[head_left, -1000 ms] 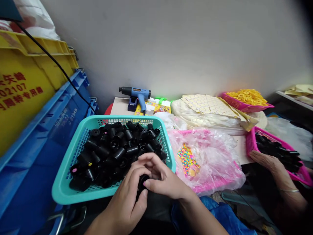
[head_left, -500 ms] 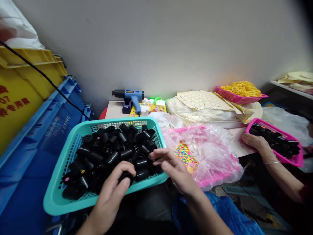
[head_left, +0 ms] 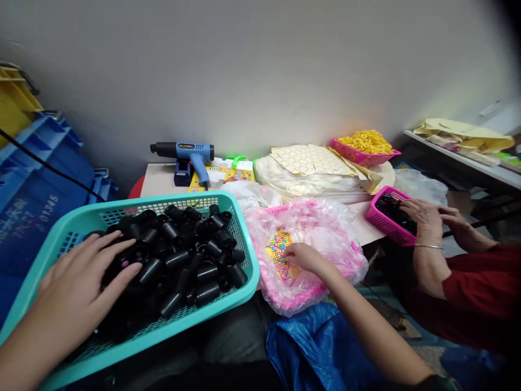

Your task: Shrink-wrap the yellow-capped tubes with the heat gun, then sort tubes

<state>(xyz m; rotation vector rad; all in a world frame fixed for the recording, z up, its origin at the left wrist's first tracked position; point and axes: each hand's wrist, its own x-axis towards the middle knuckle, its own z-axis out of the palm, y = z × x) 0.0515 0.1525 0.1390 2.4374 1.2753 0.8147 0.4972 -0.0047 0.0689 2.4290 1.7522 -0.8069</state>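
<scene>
My left hand (head_left: pixel 87 277) reaches over the left side of the teal basket (head_left: pixel 248 255), its fingers stretched apart across black plastic cylinders (head_left: pixel 207 274). A cylinder with a pink spot lies between my thumb and forefinger; no firm grip on it shows. Further right, my right hand (head_left: pixel 304 257) is down at small coloured beads (head_left: pixel 280 247) in a plastic-lined pink tray (head_left: pixel 277 301). Its fingertips are drawn together among the beads, and whatever they pinch is hidden.
Behind the basket rests a blue heat gun (head_left: pixel 195 155). Patterned sheets (head_left: pixel 309 160) lie on plastic bags, near a pink basket of yellow rings (head_left: pixel 366 142). A co-worker's hands (head_left: pixel 425 214) are at another pink basket (head_left: pixel 386 225). Blue crates (head_left: pixel 40 184) stand at left.
My right hand has gone from the teal basket to the beads. My left hand has moved left over the cylinders. The view has turned right; the co-worker's second hand now shows at the pink basket.
</scene>
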